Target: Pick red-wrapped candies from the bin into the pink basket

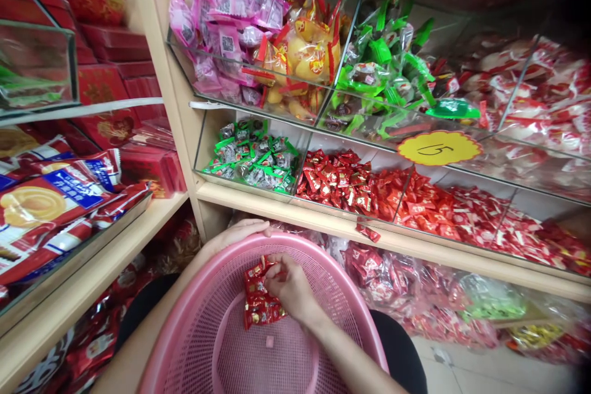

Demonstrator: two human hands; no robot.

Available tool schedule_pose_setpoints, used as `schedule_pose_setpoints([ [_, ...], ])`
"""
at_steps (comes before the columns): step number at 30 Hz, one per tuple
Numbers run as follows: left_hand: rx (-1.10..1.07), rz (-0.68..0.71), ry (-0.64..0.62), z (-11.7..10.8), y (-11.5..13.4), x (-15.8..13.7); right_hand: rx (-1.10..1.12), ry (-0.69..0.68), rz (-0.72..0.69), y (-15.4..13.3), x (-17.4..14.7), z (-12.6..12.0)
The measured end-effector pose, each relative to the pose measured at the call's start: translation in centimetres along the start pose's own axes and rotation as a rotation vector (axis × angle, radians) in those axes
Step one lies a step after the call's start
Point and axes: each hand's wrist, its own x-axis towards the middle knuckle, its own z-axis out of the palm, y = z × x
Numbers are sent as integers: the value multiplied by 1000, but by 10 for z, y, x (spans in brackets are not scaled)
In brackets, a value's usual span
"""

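Observation:
A pink plastic basket (364, 314) with mesh walls rests between my knees. My left forearm curves around its left side, and my left hand (240, 233) holds the far rim, fingers laid along it. Inside the basket, my right hand (290, 286) has its fingertips pinched at the upper edge of a cluster of shiny red candy packets (261, 305). Whether the packets are joined or separate, I cannot tell. The curled fingers hide part of them. A small pale square (269, 341) shows at the middle of the basket's bottom.
Ahead, a low clear bin holds green-wrapped candies (253, 157) beside red candies (335, 178). One loose red packet (368, 233) lies on the wooden shelf edge (277, 206). Above hang bins with a yellow price tag (438, 148). Biscuit packs (55, 197) fill the left shelf.

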Motion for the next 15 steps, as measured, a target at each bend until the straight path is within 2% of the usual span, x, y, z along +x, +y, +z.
schedule_pose_setpoints([
  [7,-12,-19,35,1,-3,2,-168,112,-111,8,0,6],
  [11,-20,-18,57,2,-2,1,-283,123,-188,13,-3,5],
  [15,-19,-6,78,5,1,-1,-300,131,-258,15,-5,5],
])
